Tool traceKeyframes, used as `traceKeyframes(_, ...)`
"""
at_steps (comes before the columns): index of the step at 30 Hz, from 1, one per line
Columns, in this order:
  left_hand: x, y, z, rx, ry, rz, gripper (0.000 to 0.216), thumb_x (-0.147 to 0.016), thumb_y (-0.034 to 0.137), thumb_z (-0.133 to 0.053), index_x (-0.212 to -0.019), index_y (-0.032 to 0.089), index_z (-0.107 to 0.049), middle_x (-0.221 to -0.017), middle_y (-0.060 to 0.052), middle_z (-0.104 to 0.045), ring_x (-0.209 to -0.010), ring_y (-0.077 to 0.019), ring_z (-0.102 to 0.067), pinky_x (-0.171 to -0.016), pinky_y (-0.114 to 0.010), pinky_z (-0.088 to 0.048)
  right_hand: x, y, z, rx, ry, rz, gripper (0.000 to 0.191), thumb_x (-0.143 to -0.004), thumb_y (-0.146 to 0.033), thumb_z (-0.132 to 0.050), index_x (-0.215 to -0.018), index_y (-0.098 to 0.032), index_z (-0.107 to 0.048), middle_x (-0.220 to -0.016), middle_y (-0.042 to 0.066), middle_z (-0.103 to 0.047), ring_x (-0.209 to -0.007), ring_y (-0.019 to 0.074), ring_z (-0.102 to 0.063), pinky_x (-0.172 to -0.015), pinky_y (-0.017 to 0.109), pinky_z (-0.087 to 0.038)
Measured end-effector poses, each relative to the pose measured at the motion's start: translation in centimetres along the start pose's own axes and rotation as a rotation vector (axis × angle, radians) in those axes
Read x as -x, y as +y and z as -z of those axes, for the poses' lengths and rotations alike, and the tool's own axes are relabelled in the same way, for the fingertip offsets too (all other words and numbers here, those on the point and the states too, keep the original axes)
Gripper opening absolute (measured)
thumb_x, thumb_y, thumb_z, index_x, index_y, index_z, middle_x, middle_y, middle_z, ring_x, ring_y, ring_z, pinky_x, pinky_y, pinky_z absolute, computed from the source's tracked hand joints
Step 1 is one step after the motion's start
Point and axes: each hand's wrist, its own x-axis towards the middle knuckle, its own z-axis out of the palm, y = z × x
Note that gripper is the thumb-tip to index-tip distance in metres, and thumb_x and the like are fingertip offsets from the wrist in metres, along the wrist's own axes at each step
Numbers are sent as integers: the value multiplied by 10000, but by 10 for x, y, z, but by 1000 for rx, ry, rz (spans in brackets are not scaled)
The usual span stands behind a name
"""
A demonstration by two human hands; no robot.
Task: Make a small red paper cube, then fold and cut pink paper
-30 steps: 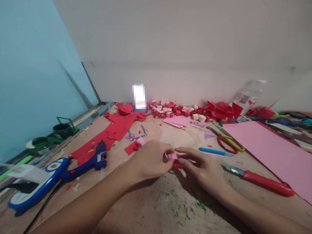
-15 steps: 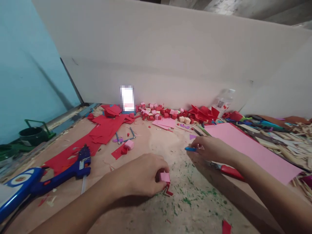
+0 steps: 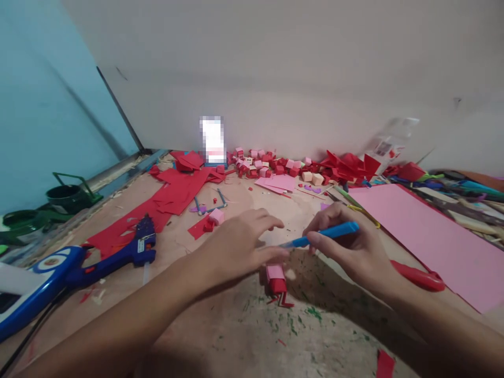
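Observation:
In my right hand [image 3: 346,241] is a blue pen [image 3: 328,232], gripped between thumb and fingers and pointing left. Its pale, see-through end reaches in between the thumb and fingers of my left hand [image 3: 248,239]. That hand is open, thumb and fingers apart; whether the thumb touches the pen I cannot tell. Just below it on the table is a small red and pink paper figure [image 3: 277,279] with thin bent red legs. Part of its top is hidden by the left hand.
A blue glue gun [image 3: 142,241] lies at left near red paper sheets [image 3: 177,191]. Small red and pink cubes [image 3: 260,163] line the back, beside a lit phone [image 3: 213,139]. At right are a red-handled tool [image 3: 419,275], pink paper [image 3: 429,236] and a plastic bottle [image 3: 394,140].
My left hand has let go of the paper figure and moved up from it. My right hand has lifted the blue pen off the table and brought it toward the left hand.

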Motion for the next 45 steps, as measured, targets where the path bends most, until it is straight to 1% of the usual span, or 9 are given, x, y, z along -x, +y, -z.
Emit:
traceKeyframes(9, 2, 5, -3, 122, -173, -11, 264, -1008, 344, -584, -809, 178, -636, -742, 14, -653, -680, -139, -578, -625, -260, -357, 6, 21, -10, -364, -87, -184, 193, -825, -436, -892, -906, -267, -841, -749, 29, -749, -592, 184, -660, -561, 305, -561)
traceKeyframes(14, 3, 15, 4, 258, -145, 106, 353, -999, 321, -538, -674, 183, -528, -588, 61, -469, -550, -96, -422, -544, -256, -293, 12, 15, -17, -480, 30, -268, 220, -793, -468, -914, -862, -269, -852, -696, 39, -756, -602, 172, -660, -520, 239, -538)
traceKeyframes(26, 2, 14, 8, 892, -371, 387, 396, -984, 371, -555, -641, 200, -455, -527, 76, -388, -438, -77, -449, -450, -185, -364, 5, 2, -28, -644, 135, -316, 161, -746, -359, -899, -760, -210, -842, -648, 70, -746, -576, 210, -693, -539, 290, -565)
traceKeyframes(29, 3, 4, 12, 933, -345, 427, 423, -972, 397, -565, -627, 212, -407, -519, 83, -355, -425, -84, -460, -440, -190, -354, -5, 7, -12, -622, 345, -306, 147, -707, -329, -912, -730, -234, -802, -649, 34, -726, -587, 180, -672, -519, 260, -548)
traceKeyframes(31, 3, -4, 15, 791, -287, 406, 419, -978, 428, -548, -637, 222, -417, -521, 73, -389, -437, -105, -478, -447, -214, -376, -11, 9, -3, -615, 457, -290, 195, -665, -334, -936, -715, -238, -774, -670, 6, -716, -607, 144, -652, -504, 207, -533)
traceKeyframes(36, 1, -18, 8, 18, -172, 201, 171, -956, 282, -572, -863, 197, -688, -833, -62, -713, -804, -231, -678, -714, -328, -499, -7, 14, -14, -541, 331, -336, 398, -696, -471, -946, -999, -261, -796, -1003, 47, -791, -769, 199, -718, -521, 230, -577)
traceKeyframes(40, 2, -16, 4, -256, -109, 135, 302, -938, 225, -604, -1218, 169, -703, -1232, -174, -677, -1132, -370, -634, -912, -464, -473, 2, 25, -30, -507, 323, -397, 356, -696, -406, -965, -935, -227, -770, -843, 33, -769, -640, 166, -670, -469, 210, -539)
traceKeyframes(42, 4, -11, 9, -335, -78, 78, 262, -943, 269, -630, -1175, 181, -715, -1214, -140, -679, -1124, -346, -633, -933, -444, -459, 4, 30, -33, -527, 314, -406, 331, -699, -374, -968, -893, -223, -747, -725, 4, -725, -583, 154, -651, -455, 202, -519)
traceKeyframes(45, 7, 0, 15, -114, -239, 69, 368, -818, 457, -816, -1083, 233, -692, -1094, -30, -707, -970, -253, -660, -799, -326, -465, 6, 34, -31, -555, 312, -380, 305, -716, -368, -960, -873, -228, -738, -737, -9, -719, -584, 141, -652, -457, 188, -515)
